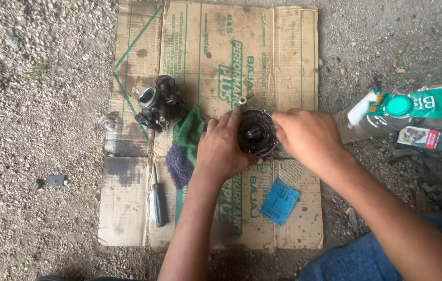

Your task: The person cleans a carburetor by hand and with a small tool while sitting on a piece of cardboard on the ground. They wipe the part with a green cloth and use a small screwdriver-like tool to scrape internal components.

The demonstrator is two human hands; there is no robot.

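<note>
A round dark metal part (256,132), like a small clutch or hub with a centre shaft, rests on a flattened cardboard sheet (143,203). My left hand (222,147) grips its left side, fingers curled over the rim. My right hand (305,136) presses on its right edge, fingers closed against it. A small metal nut or washer (243,99) lies just above the part.
A black carburettor-like body (159,104) sits left on the cardboard, with a green and purple rag (185,145), a screwdriver (157,199) and a blue packet (279,202). A plastic bottle (382,112) and small bottles lie right on gravel.
</note>
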